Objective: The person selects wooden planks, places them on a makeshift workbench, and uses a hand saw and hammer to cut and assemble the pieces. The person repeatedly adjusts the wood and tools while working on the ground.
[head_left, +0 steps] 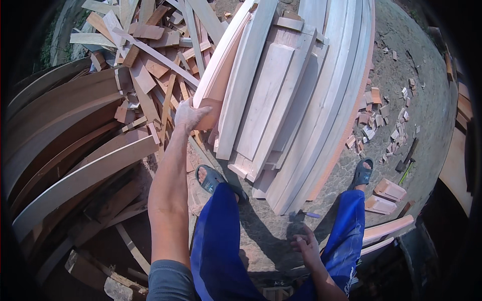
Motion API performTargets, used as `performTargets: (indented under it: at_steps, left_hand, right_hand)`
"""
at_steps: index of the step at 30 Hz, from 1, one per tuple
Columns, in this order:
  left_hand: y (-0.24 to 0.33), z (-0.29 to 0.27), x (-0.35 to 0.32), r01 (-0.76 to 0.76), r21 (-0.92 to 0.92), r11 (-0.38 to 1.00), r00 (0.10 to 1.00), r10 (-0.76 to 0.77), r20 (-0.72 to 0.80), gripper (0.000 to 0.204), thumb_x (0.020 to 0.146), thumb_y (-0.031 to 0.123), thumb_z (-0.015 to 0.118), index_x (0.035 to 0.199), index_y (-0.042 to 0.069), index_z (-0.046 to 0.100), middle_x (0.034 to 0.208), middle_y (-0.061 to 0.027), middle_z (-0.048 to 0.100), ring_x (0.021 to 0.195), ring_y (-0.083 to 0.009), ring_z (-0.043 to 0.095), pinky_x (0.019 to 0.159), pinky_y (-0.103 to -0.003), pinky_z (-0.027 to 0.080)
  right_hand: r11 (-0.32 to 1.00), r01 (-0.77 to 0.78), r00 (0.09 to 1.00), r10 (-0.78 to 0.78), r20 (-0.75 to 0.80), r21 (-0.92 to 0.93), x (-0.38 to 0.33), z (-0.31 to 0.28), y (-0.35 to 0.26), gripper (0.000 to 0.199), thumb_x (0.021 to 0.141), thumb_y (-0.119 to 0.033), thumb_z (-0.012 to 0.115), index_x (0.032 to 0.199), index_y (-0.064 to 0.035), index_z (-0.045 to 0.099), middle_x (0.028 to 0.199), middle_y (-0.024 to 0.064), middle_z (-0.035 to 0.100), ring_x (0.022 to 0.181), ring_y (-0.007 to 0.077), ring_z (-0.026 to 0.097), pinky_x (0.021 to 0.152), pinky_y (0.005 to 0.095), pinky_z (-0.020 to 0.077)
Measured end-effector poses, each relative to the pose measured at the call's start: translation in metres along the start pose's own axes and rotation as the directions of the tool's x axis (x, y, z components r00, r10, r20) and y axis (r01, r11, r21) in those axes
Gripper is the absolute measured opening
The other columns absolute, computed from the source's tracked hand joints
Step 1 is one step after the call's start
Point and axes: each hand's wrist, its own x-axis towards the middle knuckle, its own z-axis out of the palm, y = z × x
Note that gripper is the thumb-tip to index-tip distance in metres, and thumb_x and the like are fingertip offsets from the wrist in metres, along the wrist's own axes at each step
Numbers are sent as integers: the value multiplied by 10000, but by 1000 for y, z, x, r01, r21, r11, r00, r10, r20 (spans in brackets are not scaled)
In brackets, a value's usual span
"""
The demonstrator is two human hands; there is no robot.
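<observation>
My left hand (191, 115) is closed on the near end of a wooden plank (212, 114), thumb on its broad face and the other fingers mostly hidden. This plank stands on edge at the left side of a stack of long pale wooden boards (263, 103). My right hand (305, 244) hangs low in front of my right leg, fingers loosely bent and apart, with nothing in it. A slim tool with a purple handle (312, 215) lies just beyond that hand, by the stack's near corner.
Scrap wood (153, 42) is heaped at the far left, and curved planks (75, 113) lean at the left. Small offcuts (374, 118) litter the ground to the right, near a hammer (407, 154) and a green-handled tool (405, 174). My sandaled feet flank the stack's near end.
</observation>
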Motion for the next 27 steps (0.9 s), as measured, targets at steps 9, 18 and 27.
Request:
performTargets:
  at_steps: [9,18,27]
  left_hand:
    - [77,-92,-153,165,-103,981,970,-180,-162,509,736,233,857,1165,5,703,996,-106,765,853,-179,734,785,-317,570]
    - [141,-39,-454,113,-477,872,950,-235,-206,345,828,-3,767,1138,-61,627,971,-138,713,827,-208,708,814,-379,609]
    - [233,220,-491,348,-488,801,890,-119,440,352,894,24,749,1189,-113,616,1099,-173,706,918,-205,706,876,-349,583]
  right_hand:
    - [955,226,971,-205,121,-195,-7,-34,8,696,985,-226,655,1567,-17,334,1063,116,687,852,173,671,767,308,549]
    - [915,403,840,-365,402,-9,-45,-16,-115,728,1009,-309,659,1576,6,330,1269,211,651,975,201,679,854,323,551]
    - [575,301,893,-450,-14,761,-47,-116,-108,849,900,-546,753,1485,-15,443,1282,113,600,1244,187,530,1053,349,441]
